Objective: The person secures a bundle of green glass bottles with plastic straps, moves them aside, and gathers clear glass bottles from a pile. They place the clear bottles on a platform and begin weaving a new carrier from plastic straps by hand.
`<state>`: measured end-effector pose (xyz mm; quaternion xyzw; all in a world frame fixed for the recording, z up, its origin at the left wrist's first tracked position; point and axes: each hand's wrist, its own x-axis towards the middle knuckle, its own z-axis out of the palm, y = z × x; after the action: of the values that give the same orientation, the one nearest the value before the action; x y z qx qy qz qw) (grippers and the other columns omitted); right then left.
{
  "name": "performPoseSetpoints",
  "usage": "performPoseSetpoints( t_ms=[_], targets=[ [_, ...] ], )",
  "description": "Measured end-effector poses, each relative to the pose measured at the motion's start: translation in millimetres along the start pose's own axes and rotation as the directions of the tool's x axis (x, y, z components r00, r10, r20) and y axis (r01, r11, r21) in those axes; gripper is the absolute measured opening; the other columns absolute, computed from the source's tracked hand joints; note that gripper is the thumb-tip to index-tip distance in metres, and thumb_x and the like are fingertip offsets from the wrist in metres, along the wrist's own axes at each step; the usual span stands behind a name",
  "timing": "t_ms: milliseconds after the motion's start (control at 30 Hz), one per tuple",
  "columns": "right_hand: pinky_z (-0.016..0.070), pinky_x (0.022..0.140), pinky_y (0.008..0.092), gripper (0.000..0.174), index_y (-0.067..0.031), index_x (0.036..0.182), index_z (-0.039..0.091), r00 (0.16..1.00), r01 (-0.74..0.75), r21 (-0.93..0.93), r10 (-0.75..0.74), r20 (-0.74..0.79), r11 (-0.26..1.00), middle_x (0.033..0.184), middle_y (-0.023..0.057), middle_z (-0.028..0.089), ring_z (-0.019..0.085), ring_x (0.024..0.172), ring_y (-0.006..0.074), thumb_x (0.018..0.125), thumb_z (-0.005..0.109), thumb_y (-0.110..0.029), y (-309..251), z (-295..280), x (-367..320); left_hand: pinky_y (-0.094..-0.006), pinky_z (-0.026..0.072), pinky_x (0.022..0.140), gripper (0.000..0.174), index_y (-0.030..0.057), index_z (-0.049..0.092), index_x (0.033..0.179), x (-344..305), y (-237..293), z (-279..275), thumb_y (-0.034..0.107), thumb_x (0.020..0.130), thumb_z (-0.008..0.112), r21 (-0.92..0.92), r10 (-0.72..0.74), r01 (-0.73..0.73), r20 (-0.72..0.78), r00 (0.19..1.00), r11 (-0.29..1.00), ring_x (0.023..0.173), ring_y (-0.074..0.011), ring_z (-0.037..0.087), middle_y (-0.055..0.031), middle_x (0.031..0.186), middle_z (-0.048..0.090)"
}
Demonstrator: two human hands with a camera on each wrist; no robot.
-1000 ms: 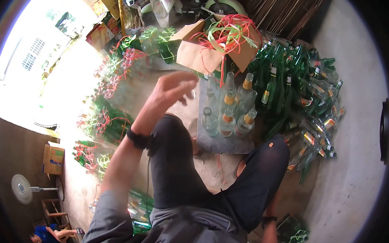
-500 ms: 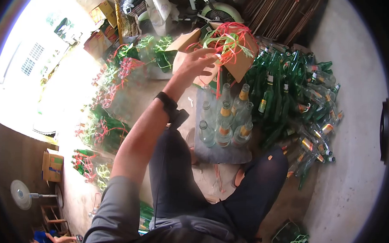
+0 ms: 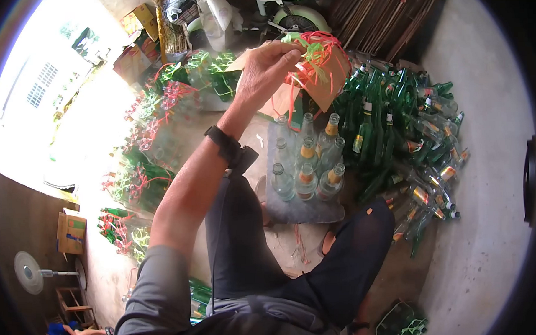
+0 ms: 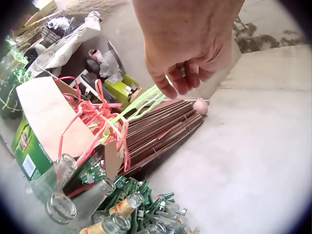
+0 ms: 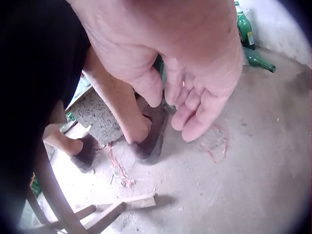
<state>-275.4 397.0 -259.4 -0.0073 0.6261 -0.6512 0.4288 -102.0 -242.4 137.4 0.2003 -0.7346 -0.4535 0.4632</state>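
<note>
My left hand [image 3: 264, 73] is raised over the cardboard box [image 3: 275, 104]. It pinches green plastic strands [image 4: 146, 100] between thumb and fingers, pulled taut out of the red and green string tangle [image 4: 97, 114]. Below the box, several clear glass bottles [image 3: 283, 184], some with orange neck labels, stand upright in rows on a grey slab [image 3: 307, 215]. Low at my right side, my right hand [image 5: 180, 63] hangs with loosely bent fingers and holds nothing. In the head view only its banded wrist shows, beside my leg.
Many green bottles [image 3: 373, 121] lie heaped right of the slab, against the wall [image 3: 480, 175]. Bundles of tied bottles [image 3: 143, 178] line the left. A wooden stool leg [image 5: 136, 201] and red string scraps [image 5: 117, 170] are on the floor near my feet.
My left hand has moved forward from above my knee to the box and now grips green strands, lifting them from the tangle. My right hand stays low at my side.
</note>
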Motion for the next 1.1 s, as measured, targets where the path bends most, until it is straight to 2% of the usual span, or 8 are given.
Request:
performPoseSetpoints(
  t_ms=[100,133,167,467,700,767,967,1100],
  targets=[
    [0.0498,0.093,0.0384,0.028,0.0007,0.119,0.063,0.998,0.034,0.111,-0.039,0.04,0.993,0.111,0.0101,0.068,0.065,0.106,0.0255,0.107,0.051,-0.021,-2.2,-6.3,19.5,-0.0271,0.0561,0.085,0.026,-0.0005,0.074,0.115,0.4,22.6,-2.0,0.02,0.105,0.062,0.069,0.086,-0.085,-0.012,0.996,0.994,0.095,-0.0099,0.067,-0.0051,0.109,0.075],
    [0.0509,0.09,0.0376,0.023,-0.0001,0.117,0.065,0.957,0.291,-0.392,-0.267,0.114,0.873,0.109,0.0111,0.069,0.066,0.104,0.0246,0.105,0.054,-0.016,-4.6,-13.6,32.7,-0.0271,0.056,0.085,0.025,-0.0004,0.074,0.115,2.3,26.3,-4.1,0.02,0.105,0.063,0.01,0.106,-0.106,-0.026,0.994,0.994,0.094,-0.0099,0.067,-0.0056,0.109,0.075],
    [0.0519,0.088,0.0368,0.019,-0.001,0.115,0.066,0.865,0.468,-0.754,-0.413,0.285,0.461,0.107,0.0121,0.07,0.067,0.102,0.0238,0.102,0.057,-0.011,-3.5,-19.7,40.8,-0.0271,0.0559,0.085,0.025,-0.0003,0.074,0.114,3.5,29.4,-5.4,0.019,0.105,0.063,-0.048,0.126,-0.127,-0.039,0.991,0.991,0.094,-0.01,0.067,-0.0062,0.109,0.074],
    [0.0544,0.082,0.034,0.018,0.002,0.115,0.066,0.793,0.566,-0.627,-0.561,0.238,0.535,0.106,0.0132,0.071,0.067,0.092,0.0185,0.098,0.059,0.0,-73.9,35.6,35.2,-0.0293,0.0553,0.079,0.024,-0.0035,0.073,0.099,-21.7,133.8,-12.6,0.019,0.103,0.063,-0.026,0.432,-0.447,-0.218,0.875,0.894,0.087,-0.0126,0.066,-0.0087,0.096,0.073],
    [0.0552,0.08,0.0307,0.021,0.0046,0.12,0.065,0.807,0.5,-0.642,-0.581,0.103,0.581,0.11,0.0111,0.07,0.067,0.091,0.0154,0.101,0.057,0.0,-176.9,127.5,16.6,-0.0384,0.0475,0.08,0.031,-0.0092,0.057,0.095,-71.7,181.2,0.8,0.013,0.108,0.039,-0.122,0.528,-0.556,-0.202,0.825,0.822,0.079,-0.0269,0.057,-0.0218,0.092,0.062],
    [0.0538,0.087,0.0326,0.019,0.0049,0.118,0.066,0.779,0.592,-0.409,-0.624,0.069,0.694,0.117,0.0087,0.07,0.067,0.101,0.0178,0.103,0.056,-0.001,-204.8,154.6,7.6,-0.0415,0.0473,0.08,0.027,-0.0067,0.055,0.091,-94.5,192.0,7.4,0.012,0.107,0.042,0.254,0.492,-0.489,0.058,0.869,0.834,0.079,-0.0262,0.056,-0.0192,0.088,0.061],
    [0.0526,0.09,0.0323,0.025,0.0056,0.118,0.067,0.736,0.668,-0.464,-0.609,0.295,0.582,0.106,0.0104,0.066,0.065,0.095,0.0189,0.104,0.056,-0.012,-290.0,238.8,-38.6,-0.0396,0.0438,0.058,0.02,0.0003,0.063,0.081,-172.3,166.7,84.4,0.014,0.091,0.074,-0.24,0.596,-0.549,0.42,0.684,0.8,0.067,-0.0292,0.058,-0.0132,0.084,0.058],
    [0.0534,0.095,0.0378,0.054,0.0085,0.138,0.054,0.716,0.424,0.033,-0.357,0.6,0.905,0.12,0.0185,0.066,0.067,0.106,0.0251,0.11,0.049,-0.037,-292.0,281.6,-46.9,-0.0443,0.0457,0.065,0.031,0.0004,0.052,0.074,-222.6,161.0,123.9,0.014,0.095,0.069,-0.365,0.531,-0.389,0.514,0.673,0.846,0.074,-0.0312,0.055,-0.0115,0.077,0.047]
  ],
)
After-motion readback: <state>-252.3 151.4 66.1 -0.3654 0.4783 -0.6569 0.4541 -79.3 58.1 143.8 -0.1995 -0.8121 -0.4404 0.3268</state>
